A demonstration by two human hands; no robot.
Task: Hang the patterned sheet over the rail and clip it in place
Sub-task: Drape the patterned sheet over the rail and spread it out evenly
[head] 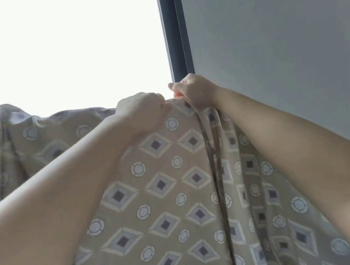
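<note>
The patterned sheet (161,180), tan with grey diamonds and pale circles, hangs down in front of me and drapes away to the left in bunched folds. Its top edge lies over something I cannot see; the rail is hidden under the cloth. My left hand (143,112) is closed in a fist on the sheet's top edge. Just to its right, my right hand (192,91) pinches the top of the sheet where it gathers into a vertical fold. A small orange-pink thing shows under its fingers; I cannot tell what it is.
A bright, washed-out window (53,48) fills the upper left. A dark vertical window frame (173,25) stands just behind my right hand. A plain grey wall (280,35) takes up the right side.
</note>
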